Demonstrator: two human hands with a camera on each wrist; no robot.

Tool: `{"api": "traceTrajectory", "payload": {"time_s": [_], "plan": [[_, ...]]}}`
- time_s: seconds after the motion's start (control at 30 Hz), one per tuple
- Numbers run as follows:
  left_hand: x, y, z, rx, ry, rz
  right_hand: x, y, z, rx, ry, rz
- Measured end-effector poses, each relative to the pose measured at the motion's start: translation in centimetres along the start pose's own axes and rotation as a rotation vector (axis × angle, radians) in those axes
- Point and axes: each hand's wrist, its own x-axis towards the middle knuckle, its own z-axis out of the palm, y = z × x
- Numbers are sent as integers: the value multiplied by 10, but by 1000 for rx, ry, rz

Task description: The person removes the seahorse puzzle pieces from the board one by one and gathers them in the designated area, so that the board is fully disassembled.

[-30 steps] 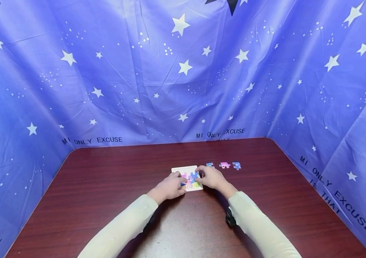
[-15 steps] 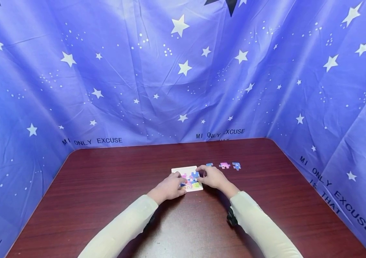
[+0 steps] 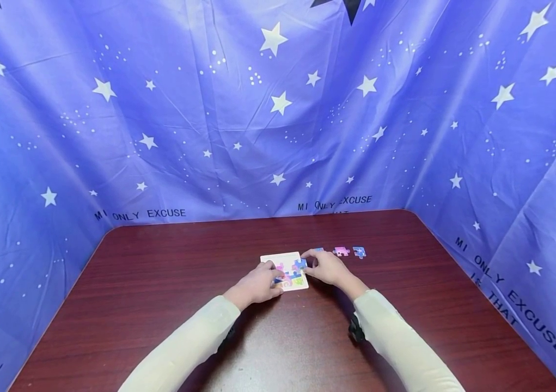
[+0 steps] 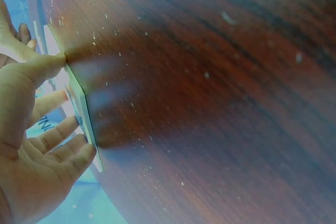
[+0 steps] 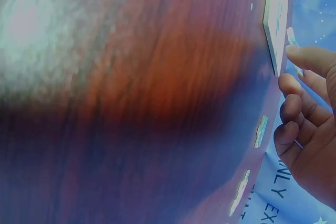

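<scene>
Puzzle tray [image 3: 278,256] holds pink, green pieces [image 3: 298,281]; right fingers [image 5: 311,57] pinch blue piece [image 3: 299,265]; left fingers [image 4: 60,130] spread over tray.

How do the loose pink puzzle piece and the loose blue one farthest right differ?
Colour: pink piece mostly pink, blue piece mostly blue with a pale mark.
Width: pink piece looks wider than blue piece.
Place: pink piece lies nearer the right hand than blue piece.
Both lie on the table, off the board.
</scene>
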Motion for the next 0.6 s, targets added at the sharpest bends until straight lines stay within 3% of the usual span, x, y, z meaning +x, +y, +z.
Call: {"api": "traceTrajectory", "payload": {"time_s": [0.6], "plan": [[1, -3, 1, -11, -3, 4, -4, 8, -7, 10, -4, -11]]}}
